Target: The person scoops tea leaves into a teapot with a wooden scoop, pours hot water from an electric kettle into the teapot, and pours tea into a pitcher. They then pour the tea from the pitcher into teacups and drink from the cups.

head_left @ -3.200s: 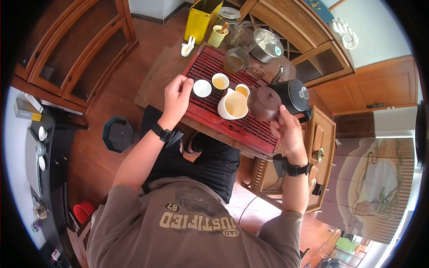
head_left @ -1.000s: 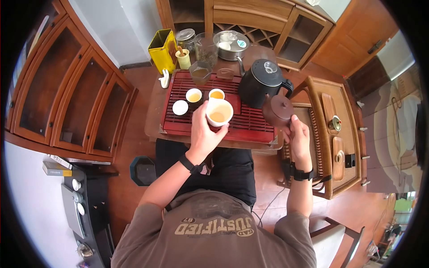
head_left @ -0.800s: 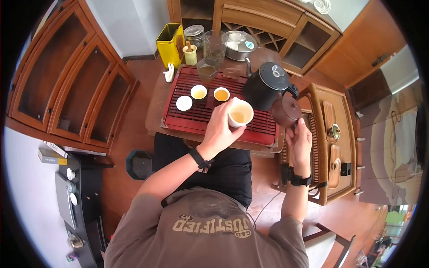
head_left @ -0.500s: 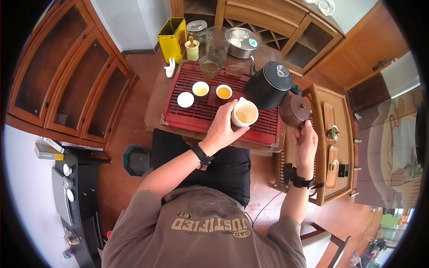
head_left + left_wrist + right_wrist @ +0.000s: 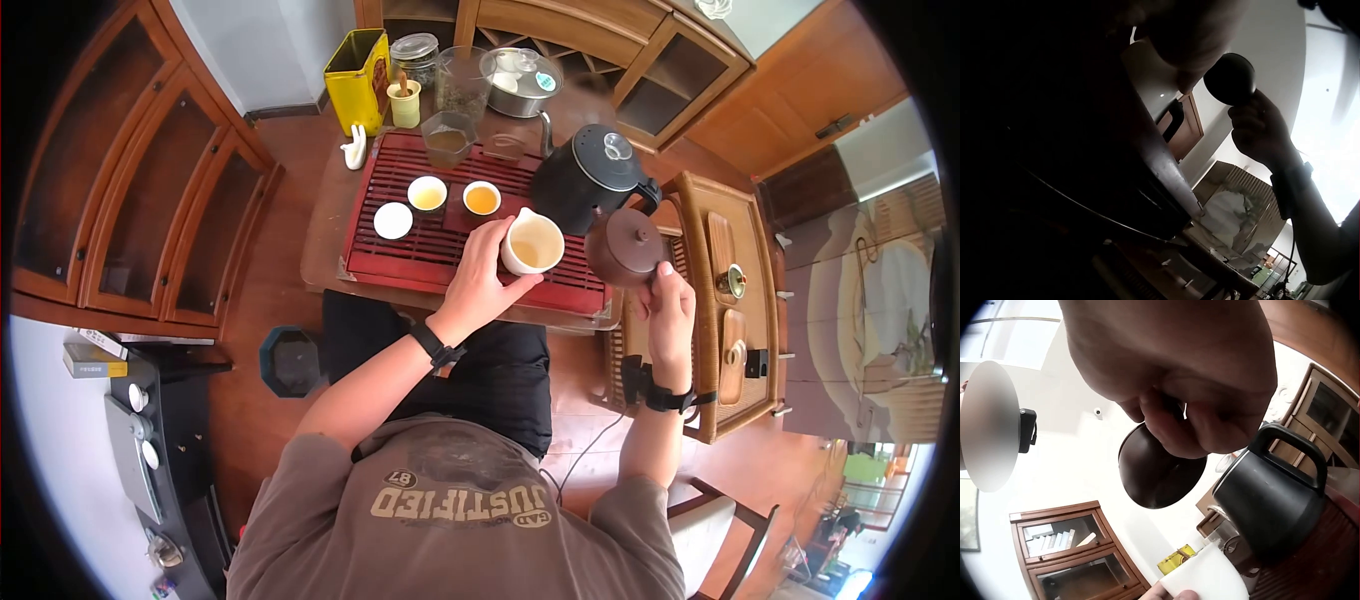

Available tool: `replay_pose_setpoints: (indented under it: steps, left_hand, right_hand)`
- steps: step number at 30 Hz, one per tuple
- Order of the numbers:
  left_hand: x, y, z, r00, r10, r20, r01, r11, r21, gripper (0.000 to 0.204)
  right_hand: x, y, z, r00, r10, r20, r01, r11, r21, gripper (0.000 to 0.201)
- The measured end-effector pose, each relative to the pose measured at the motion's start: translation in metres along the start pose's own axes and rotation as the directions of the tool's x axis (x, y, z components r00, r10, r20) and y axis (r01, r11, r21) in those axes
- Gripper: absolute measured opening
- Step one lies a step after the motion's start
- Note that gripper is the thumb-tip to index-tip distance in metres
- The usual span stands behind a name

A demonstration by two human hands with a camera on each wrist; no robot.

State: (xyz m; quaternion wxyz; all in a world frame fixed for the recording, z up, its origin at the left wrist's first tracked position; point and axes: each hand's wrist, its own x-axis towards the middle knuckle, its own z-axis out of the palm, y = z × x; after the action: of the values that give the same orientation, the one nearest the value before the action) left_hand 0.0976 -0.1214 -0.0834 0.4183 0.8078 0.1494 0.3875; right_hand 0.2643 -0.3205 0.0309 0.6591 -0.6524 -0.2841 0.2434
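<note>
The left hand (image 5: 484, 285) grips a white spouted pitcher (image 5: 534, 243) with pale tea inside, over the front of the slatted red tea tray (image 5: 400, 258). By its handle, the right hand (image 5: 668, 312) holds a brown lidded teapot (image 5: 627, 246) just right of the pitcher; the two vessels are close but apart. On the tray stand two cups of tea, one paler (image 5: 427, 194) and one amber (image 5: 482, 198), and a plain white round piece (image 5: 393, 221). In the right wrist view the teapot (image 5: 1159, 469) hangs below the curled fingers, its underside showing.
A black kettle (image 5: 588, 178) stands behind the teapot. Along the back are a glass pitcher (image 5: 448, 139), a yellow tin (image 5: 358, 84), a jar (image 5: 415, 60) and a lidded steel pot (image 5: 524, 84). A rattan cart (image 5: 765, 330) is on the right, a dark bin (image 5: 290, 361) on the floor.
The left hand, earlier at the white round piece, has taken hold of the pitcher and raised it from the tray. The right hand still holds the teapot, now in front of the kettle.
</note>
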Motion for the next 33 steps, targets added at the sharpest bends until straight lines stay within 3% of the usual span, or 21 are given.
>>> replay_pose_setpoints:
  steps: [7,10,13,17,18,21,23,27,29,30,32,33]
  left_hand:
    - [-0.001,-0.003,0.003,1.000,-0.026,0.002,0.026,1.000,0.013,0.088]
    - [-0.005,-0.001,-0.001,0.997,0.018,-0.068,-0.019,1.000,-0.016,0.083]
    - [-0.008,-0.003,-0.008,0.982,0.142,-0.121,-0.150,0.987,-0.053,0.066]
    - [-0.009,0.006,-0.025,0.961,0.225,-0.160,-0.241,0.967,-0.086,0.011]
    - [-0.010,0.005,-0.034,0.961,0.226,-0.159,-0.239,0.968,-0.069,0.011]
    - [-0.012,0.001,-0.069,0.914,0.237,-0.328,-0.270,0.961,-0.059,0.008]
    - [-0.012,-0.003,-0.097,0.894,0.151,-0.421,-0.189,0.981,-0.049,0.009]
    - [-0.005,-0.044,-0.135,0.814,-0.165,-0.556,-0.012,0.954,-0.301,0.019]
    - [0.001,-0.052,-0.147,0.758,-0.355,-0.546,0.070,0.878,-0.473,0.023]
    - [0.004,-0.056,-0.150,0.760,-0.345,-0.551,0.059,0.880,-0.471,0.023]
    - [0.005,-0.065,-0.152,0.732,-0.504,-0.458,0.156,0.778,-0.608,0.023]
    - [0.006,-0.069,-0.151,0.742,-0.497,-0.450,0.168,0.788,-0.593,0.025]
  right_hand:
    - [0.002,0.000,0.004,0.999,0.049,0.012,-0.050,0.998,0.045,0.042]
    - [0.000,0.006,0.003,0.997,0.072,-0.005,-0.072,0.992,0.099,0.042]
    - [-0.002,-0.002,0.009,0.992,0.094,-0.088,-0.086,0.993,0.085,0.040]
    - [-0.001,0.002,0.004,0.991,0.068,-0.119,-0.054,0.992,0.115,0.042]
    - [-0.001,0.004,0.000,0.991,0.069,-0.116,-0.053,0.989,0.137,0.044]
    - [0.001,0.009,-0.006,0.992,0.039,-0.123,-0.020,0.988,0.154,0.045]
    - [0.003,0.010,-0.005,0.991,0.046,-0.126,-0.026,0.988,0.153,0.045]
    - [0.003,0.008,0.001,0.990,0.077,-0.117,-0.065,0.993,0.102,0.046]
    - [0.003,0.011,-0.002,0.990,0.075,-0.120,-0.063,0.993,0.101,0.046]
    - [0.003,0.011,-0.004,0.990,0.076,-0.121,-0.065,0.993,0.095,0.046]
    - [0.005,0.009,-0.006,0.991,0.056,-0.125,-0.043,0.994,0.105,0.046]
    - [0.007,0.009,-0.007,0.990,0.063,-0.125,-0.048,0.992,0.119,0.046]
